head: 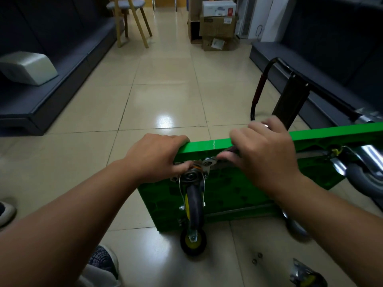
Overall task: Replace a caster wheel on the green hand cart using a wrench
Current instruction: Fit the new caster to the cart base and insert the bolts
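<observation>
— Green hand cart (207, 146) stands tipped on its edge on the floor (165, 90). Which step is this?
— Working a bolt on the caster's plate, I'd judge; loosening or tightening, I can't tell. The left hand (157, 158) curls over the cart's corner beside the caster wheel (193, 196), and the right hand (265, 154) grips the wrench (209, 161).
— Next?
— Probably turning that bolt without slipping. Loose nuts (257, 258) lie nearby.

Tiled floor (165, 90) — green cart (228, 193), small fasteners (257, 258), boxes (217, 25)

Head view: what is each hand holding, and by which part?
The left hand grips the upper edge of the cart by the caster. The right hand holds the wrench by its handle, head at the caster's plate.
</observation>
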The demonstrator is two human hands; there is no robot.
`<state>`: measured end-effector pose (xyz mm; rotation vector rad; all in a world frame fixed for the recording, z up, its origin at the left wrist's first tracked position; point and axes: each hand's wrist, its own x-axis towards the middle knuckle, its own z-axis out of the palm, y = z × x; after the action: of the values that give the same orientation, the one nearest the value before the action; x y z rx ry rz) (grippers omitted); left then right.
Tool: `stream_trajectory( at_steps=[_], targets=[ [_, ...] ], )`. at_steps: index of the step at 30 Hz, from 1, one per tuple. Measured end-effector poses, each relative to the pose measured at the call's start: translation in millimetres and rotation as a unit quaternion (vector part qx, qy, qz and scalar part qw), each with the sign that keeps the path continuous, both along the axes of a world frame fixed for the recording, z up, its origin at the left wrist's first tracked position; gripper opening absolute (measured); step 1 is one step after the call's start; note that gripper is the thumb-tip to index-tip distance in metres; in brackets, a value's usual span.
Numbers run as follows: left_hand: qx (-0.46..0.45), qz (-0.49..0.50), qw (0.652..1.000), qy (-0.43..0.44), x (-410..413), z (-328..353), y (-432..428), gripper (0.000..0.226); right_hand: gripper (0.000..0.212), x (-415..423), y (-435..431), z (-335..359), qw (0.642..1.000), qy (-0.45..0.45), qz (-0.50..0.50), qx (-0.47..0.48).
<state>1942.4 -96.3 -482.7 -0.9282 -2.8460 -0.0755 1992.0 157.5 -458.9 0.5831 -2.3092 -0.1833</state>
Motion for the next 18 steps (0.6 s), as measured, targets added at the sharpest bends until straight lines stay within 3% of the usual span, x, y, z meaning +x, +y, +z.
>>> stream_trajectory(
  at_steps=[2,4,6,8,9,11,13,15,18],
  targets=[
    [0.001,-0.002,1.000,0.004,-1,1,0,0.050,0.042,-4,-13,17,0.994,-0.002,0.009,0.108],
    [0.010,-0.010,1.000,0.003,-1,1,0,0.051,0.041,-5,-12,24,0.990,0.001,0.026,0.140],
    [0.029,-0.028,0.999,-0.007,1,1,-2,0.056,0.044,-1,-1,20,0.999,-0.016,0.023,0.038],
    [0.043,-0.047,0.998,-0.024,2,1,-4,0.062,0.045,10,14,1,0.980,-0.078,-0.018,-0.180],
    [0.043,-0.055,0.997,-0.034,2,1,-5,0.063,0.045,18,17,-13,0.941,-0.131,-0.035,-0.311],
    [0.041,-0.065,0.996,-0.050,1,1,-6,0.063,0.042,32,10,-48,0.813,-0.202,-0.026,-0.546],
    [0.046,-0.067,0.995,-0.057,1,2,-7,0.064,0.041,38,-12,-84,0.716,-0.187,-0.016,-0.672],
    [0.052,-0.066,0.995,-0.060,1,2,-7,0.066,0.040,40,-35,-112,0.660,-0.172,-0.014,-0.732],
    [0.052,-0.066,0.995,-0.061,0,2,-7,0.066,0.037,38,-56,-136,0.626,-0.181,-0.015,-0.758]
  ],
)
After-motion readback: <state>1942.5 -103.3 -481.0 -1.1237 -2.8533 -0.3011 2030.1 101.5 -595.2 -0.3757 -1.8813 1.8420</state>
